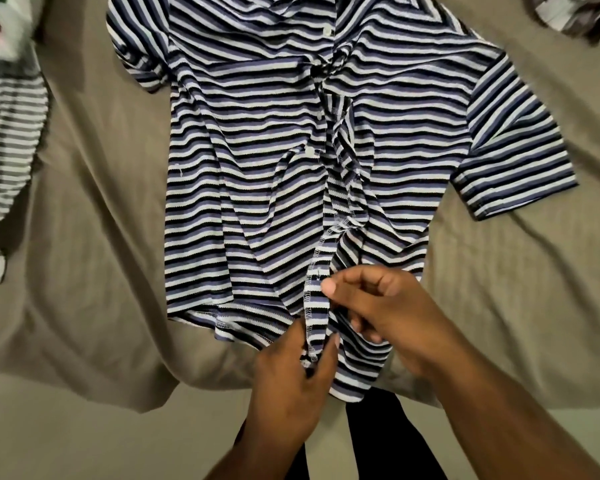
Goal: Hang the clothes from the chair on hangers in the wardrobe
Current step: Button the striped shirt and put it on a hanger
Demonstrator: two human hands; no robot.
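A single wide-angle camera sits on the person's head and looks steeply down, almost straight onto the bed [84, 202], from close above its near edge. The striped shirt [250, 161] fills the middle of the frame, collar toward the top. The left hand [291, 372] and right hand [385, 306] reach in from the bottom, nearest the lens, above the dark-clad legs [378, 441]. The left edge crops a grey-striped garment [7, 150], the top right corner a crumpled garment [575, 15].
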